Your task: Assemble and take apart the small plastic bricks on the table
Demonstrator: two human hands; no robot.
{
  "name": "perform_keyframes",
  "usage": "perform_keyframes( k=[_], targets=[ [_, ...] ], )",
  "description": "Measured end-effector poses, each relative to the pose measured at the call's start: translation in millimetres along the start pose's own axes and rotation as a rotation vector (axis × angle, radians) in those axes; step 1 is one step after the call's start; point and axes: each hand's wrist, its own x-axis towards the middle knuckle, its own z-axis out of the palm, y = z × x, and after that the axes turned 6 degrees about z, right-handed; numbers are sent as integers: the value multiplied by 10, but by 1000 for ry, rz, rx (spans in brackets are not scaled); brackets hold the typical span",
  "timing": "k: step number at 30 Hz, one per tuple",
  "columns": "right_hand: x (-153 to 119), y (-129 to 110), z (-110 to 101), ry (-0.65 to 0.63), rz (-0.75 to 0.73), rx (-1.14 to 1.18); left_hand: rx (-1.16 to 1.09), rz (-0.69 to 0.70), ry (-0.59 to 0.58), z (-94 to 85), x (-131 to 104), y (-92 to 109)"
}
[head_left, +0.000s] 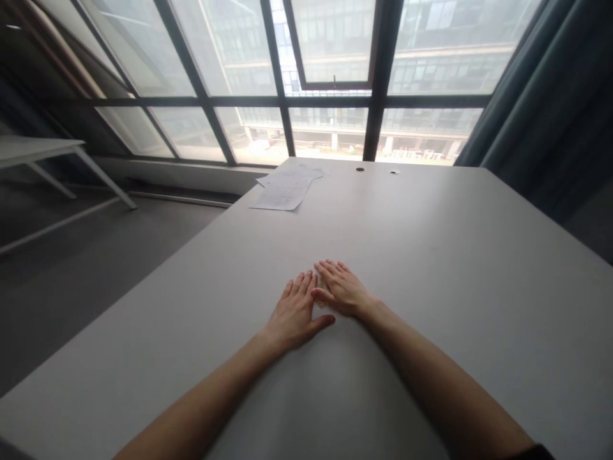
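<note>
Both hands lie palm down near the middle of a white table (431, 268). My left hand (293, 316) rests flat with its thumb stretched to the right and holds nothing. Just to its right, my right hand (341, 287) is spread, its thumb pointing left at my left index finger. Between the two hands, something small and yellowish (322, 303) shows on the tabletop, partly covered and too small to make out.
Several printed sheets of paper (286, 190) overlap at the table's far left corner. Two round holes, one dark (360, 169), sit near the far edge. Another white table (38, 148) stands at the left. Windows and a dark curtain (531, 108) lie beyond.
</note>
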Motion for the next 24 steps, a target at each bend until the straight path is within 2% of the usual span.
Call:
perform_keyframes(
  k=[3, 6, 8, 10, 14, 17, 20, 24],
  targets=[
    [135, -321, 48, -61, -85, 89, 12, -90, 3, -46, -256, -159],
    [21, -412, -14, -83, -152, 96, 20, -134, 22, -85, -357, -258],
    [-205, -337, -76, -21, -149, 31, 25, -129, 33, -93, -342, -291],
    [-528, -184, -120, 46, -81, -62, 22, -103, 38, -90, -276, -306],
    [-1205, 162, -97, 133, 185, -252, -8, -31, 43, -81, -51, -315],
    [-1430, 297, -38, 117, 275, -316, -32, 11, 51, -76, 133, -324],
    [-1273, 274, -9, 89, 257, -319, -75, 14, 96, -76, 252, -339],
    [-711, 64, 23, 29, 180, -246, -129, 51, 136, -102, 239, -370]
  ],
)
